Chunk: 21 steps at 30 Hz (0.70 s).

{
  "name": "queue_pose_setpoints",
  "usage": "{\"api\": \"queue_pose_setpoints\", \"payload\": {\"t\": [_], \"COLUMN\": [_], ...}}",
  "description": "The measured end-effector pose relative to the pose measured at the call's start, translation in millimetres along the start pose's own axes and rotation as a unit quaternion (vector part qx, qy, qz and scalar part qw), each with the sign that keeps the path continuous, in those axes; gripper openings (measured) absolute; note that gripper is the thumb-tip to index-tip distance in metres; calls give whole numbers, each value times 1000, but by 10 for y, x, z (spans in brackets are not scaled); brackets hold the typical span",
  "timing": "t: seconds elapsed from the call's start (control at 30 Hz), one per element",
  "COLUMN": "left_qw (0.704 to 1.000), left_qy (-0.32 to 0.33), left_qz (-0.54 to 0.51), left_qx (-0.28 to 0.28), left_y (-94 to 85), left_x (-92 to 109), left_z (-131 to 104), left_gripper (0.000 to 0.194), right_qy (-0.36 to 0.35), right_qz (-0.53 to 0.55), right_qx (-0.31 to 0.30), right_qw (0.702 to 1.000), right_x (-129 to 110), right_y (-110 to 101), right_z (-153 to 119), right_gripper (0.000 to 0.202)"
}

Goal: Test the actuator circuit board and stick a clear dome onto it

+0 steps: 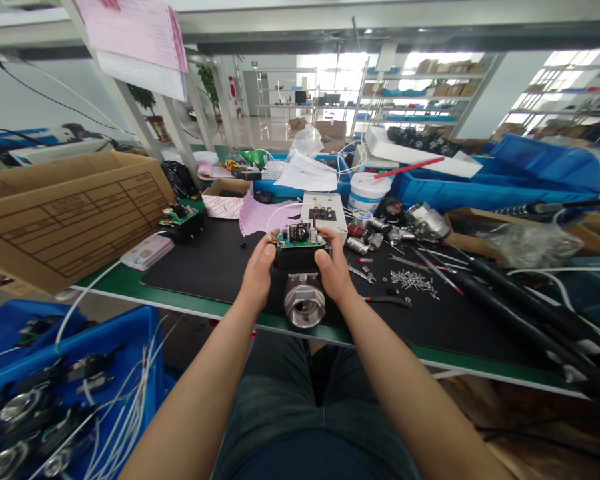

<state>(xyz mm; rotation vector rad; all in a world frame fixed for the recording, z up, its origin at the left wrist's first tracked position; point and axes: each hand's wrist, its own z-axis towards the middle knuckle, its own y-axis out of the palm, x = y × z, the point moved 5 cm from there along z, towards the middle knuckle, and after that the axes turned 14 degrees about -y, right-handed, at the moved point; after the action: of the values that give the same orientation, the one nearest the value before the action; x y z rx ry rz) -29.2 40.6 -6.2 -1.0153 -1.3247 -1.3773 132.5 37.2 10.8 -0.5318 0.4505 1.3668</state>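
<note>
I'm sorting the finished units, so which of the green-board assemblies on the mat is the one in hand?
The green-board assembly at the mat's near edge, above a metal fitting, held between left hand and right hand. The other assembly sits untouched by the cardboard box.

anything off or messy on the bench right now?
Loose screws lie scattered on the black mat, right of the valve unit held by the left hand and right hand. Its green board sits exposed on top.
</note>
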Motion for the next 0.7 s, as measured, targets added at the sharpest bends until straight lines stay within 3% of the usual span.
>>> {"api": "queue_pose_setpoints", "payload": {"t": [0.47,0.7], "left_qw": [1000,998], "left_qy": [23,35], "left_qz": [8,59], "left_qx": [-3,12], "left_y": [-21,-12], "left_x": [100,501], "left_z": [-70,-12], "left_gripper": [58,47], "right_qy": [-10,-12], "right_qz": [5,8], "right_qx": [-3,-5], "right_qw": [1000,1000], "right_x": [-12,-7], "right_y": [3,-8], "right_z": [-24,-41], "right_gripper": [65,66]}}
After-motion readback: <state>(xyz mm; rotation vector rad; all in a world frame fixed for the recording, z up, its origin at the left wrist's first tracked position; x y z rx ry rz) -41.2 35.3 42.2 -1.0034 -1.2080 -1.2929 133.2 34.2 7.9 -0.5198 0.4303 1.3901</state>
